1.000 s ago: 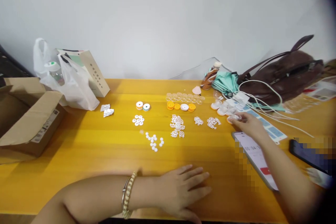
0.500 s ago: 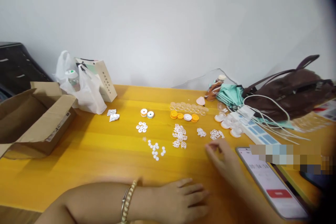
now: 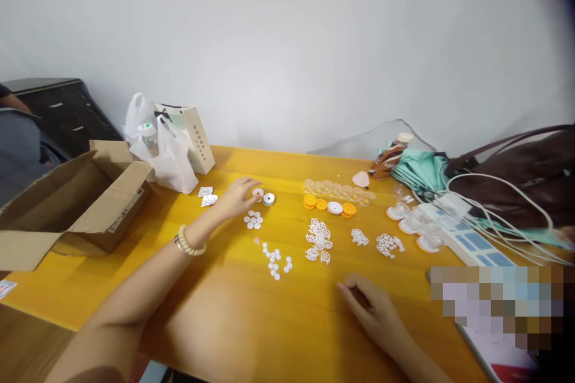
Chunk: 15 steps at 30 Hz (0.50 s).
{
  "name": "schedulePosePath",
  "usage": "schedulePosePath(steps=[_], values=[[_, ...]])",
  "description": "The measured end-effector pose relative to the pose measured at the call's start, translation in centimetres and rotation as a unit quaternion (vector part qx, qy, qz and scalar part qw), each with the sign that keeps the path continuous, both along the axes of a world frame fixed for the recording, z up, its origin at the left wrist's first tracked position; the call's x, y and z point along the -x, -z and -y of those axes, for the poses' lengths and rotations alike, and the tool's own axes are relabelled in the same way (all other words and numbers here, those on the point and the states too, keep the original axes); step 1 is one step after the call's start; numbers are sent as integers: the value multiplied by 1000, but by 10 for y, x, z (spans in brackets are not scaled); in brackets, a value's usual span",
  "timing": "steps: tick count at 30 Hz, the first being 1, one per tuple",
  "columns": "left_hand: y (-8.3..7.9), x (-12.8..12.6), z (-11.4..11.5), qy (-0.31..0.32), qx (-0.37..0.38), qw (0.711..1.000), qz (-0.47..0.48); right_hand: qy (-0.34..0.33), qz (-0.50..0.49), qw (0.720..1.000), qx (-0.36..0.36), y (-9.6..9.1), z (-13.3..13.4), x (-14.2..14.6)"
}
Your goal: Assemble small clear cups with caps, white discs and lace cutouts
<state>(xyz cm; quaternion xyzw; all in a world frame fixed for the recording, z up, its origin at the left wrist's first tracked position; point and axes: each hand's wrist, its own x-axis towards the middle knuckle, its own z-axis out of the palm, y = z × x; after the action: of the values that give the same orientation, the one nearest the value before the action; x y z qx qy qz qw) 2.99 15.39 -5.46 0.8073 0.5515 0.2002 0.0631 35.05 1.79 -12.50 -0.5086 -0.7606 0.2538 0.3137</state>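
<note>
My left hand [image 3: 239, 197] reaches over the table with its fingers apart around a small white round reel [image 3: 257, 192]. It cannot be told whether the fingertips touch it. Right beside it lies a second reel [image 3: 268, 198], white with a dark centre. Below them is a cluster of white discs [image 3: 254, 220]. Smaller white round pieces [image 3: 274, 257] are scattered nearer to me. My right hand [image 3: 369, 306] rests near the front, loosely curled, thumb and fingers slightly apart, with nothing visible in it. Closest to it are white openwork plastic parts [image 3: 318, 239].
Clear rings [image 3: 344, 191] stand in rows behind yellow and white reels [image 3: 335, 207]. An open cardboard box [image 3: 112, 203], plastic bag [image 3: 173, 161] and foil packets [image 3: 207, 196] are left. Right are a bottle [image 3: 389, 158], power strip [image 3: 476, 239], cables, brown bag [image 3: 516, 167] and phone.
My left hand has gone from the table's front edge out to the reels at the far left. My right hand has drawn back towards me. The view has shifted left.
</note>
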Motion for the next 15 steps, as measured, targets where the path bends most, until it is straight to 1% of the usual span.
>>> schedulePosePath(steps=[2,4,7,9,12,13,15], values=[[7,4,-20,-24,25,999,-15,-5,-3,1000,12,0,1,0],[15,3,-31,-42,46,998,-22,-9,0,1000,18,1,1,-1],[21,0,-37,-56,70,996,-25,-11,10,1000,22,3,1,-2],[19,0,-38,-60,74,995,-21,-12,11,1000,25,3,1,-1],[8,-1,-29,-79,48,996,-7,-11,2,999,34,2,1,-1],[4,-4,-22,-83,31,996,3,-9,-3,999,37,2,1,-1],[0,-17,3,-67,-4,997,28,-5,-13,999,45,1,1,-2]])
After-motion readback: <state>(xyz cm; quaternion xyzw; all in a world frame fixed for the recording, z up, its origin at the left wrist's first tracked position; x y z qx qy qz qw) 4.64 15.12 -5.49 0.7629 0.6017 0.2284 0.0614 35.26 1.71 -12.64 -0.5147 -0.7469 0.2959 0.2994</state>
